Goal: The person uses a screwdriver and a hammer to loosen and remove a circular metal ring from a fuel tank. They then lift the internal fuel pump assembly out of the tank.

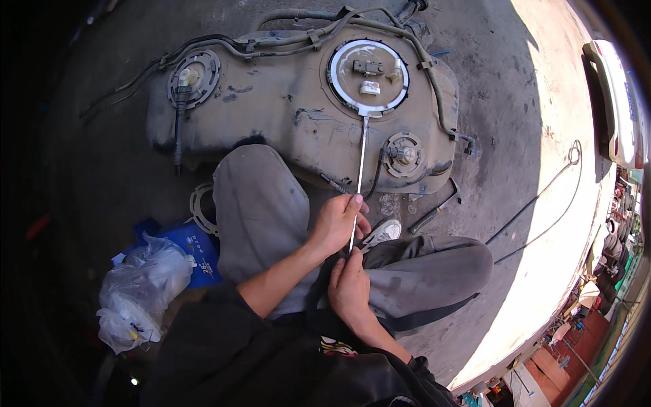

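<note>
A dusty grey-brown fuel tank (264, 112) lies on the ground before my knees. Set in its top is a round fuel pump cover (352, 57) with a white rim and several fittings. The tip of a long thin metal pry bar (363, 152) meets the near edge of that rim. My left hand (337, 222) is closed around the bar's shaft, thumb along it. Nearer my body, my right hand (349, 281) is wrapped round the lower end, which it mostly hides. Beside the bar, a smaller round fitting (405, 154) carries a black hose.
A hammer (434, 209) lies right of my shoe (383, 232). Left of my knee are a pale lock ring (202, 209), a blue box (196, 254) and a clear plastic bag (146, 285). Hoses (285, 51) run over the tank's far side; a cable (536, 200) crosses the ground at right.
</note>
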Tool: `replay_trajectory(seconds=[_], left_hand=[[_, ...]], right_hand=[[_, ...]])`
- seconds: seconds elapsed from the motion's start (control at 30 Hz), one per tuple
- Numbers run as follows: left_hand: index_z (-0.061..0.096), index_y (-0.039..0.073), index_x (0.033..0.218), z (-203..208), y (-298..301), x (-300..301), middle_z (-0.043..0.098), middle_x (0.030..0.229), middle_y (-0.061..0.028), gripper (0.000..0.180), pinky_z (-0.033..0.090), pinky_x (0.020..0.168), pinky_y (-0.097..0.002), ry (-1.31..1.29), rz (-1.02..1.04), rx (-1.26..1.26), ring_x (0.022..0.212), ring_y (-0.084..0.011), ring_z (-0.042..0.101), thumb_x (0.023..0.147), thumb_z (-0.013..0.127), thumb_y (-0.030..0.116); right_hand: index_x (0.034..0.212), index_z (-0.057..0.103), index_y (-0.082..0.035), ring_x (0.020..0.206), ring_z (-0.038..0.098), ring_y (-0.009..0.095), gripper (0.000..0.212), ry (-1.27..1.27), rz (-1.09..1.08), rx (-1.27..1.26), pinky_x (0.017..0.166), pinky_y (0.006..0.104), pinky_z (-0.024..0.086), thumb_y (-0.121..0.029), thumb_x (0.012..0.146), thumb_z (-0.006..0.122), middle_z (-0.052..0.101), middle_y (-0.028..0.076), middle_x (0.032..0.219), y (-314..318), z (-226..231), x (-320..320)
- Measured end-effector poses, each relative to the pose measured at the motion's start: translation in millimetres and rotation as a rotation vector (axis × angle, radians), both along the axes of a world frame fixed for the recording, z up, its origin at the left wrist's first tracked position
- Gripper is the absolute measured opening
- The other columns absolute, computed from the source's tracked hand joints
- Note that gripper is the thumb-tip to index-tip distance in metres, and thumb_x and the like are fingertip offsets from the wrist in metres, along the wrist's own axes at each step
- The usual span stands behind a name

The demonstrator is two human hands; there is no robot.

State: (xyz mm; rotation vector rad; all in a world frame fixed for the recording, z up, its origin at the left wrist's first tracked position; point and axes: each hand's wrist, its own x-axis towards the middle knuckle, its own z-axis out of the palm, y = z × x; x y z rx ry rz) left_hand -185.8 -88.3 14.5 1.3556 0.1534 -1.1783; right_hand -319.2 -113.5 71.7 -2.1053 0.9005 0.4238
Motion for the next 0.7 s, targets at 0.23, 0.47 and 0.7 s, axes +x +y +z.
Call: replay_trajectory(seconds=[0.23, 0.47, 0.7], left_hand=[[0.061, -0.005, 0.102, 2.8, -0.8, -1.4, 0.067, 0.071, -0.0125, 0.043, 0.051, 0.055, -0.0298, -0.01, 0.028, 0.025, 0.058, -0.0164, 0.063, 0.113, 0.042, 0.032], [0.06, -0.001, 0.097, -5.1, -5.0, -12.0, 0.056, 0.065, -0.0038, 0.04, 0.046, 0.048, -0.0287, -0.085, 0.064, 0.098, 0.051, -0.0121, 0.053, 0.113, 0.042, 0.031], [0.06, -0.001, 0.095, 0.3, -3.5, -13.2, 0.056, 0.065, -0.0038, 0.041, 0.045, 0.046, -0.0288, -0.042, 0.073, 0.093, 0.049, -0.0119, 0.052, 0.113, 0.043, 0.032]], right_hand=[[0.131, 0.04, 0.008, 0.082, 0.065, 0.055, 0.038, 0.001, -0.034, 0.048, 0.071, 0.0625, 0.05, -0.015, 0.101, 0.049, 0.066, 0.036, 0.097, 0.8, 7.1, 2.8], [0.129, 0.045, 0.007, 0.078, 0.068, 0.051, 0.038, -0.149, -0.101, -0.045, 0.068, 0.0588, 0.053, -0.012, 0.098, 0.055, 0.068, 0.031, 0.095, 15.4, -33.6, -9.8], [0.128, 0.047, 0.005, 0.077, 0.068, 0.049, 0.036, -0.132, -0.108, -0.016, 0.067, 0.0574, 0.054, -0.012, 0.097, 0.055, 0.069, 0.031, 0.096, 10.4, -18.5, -6.6]])
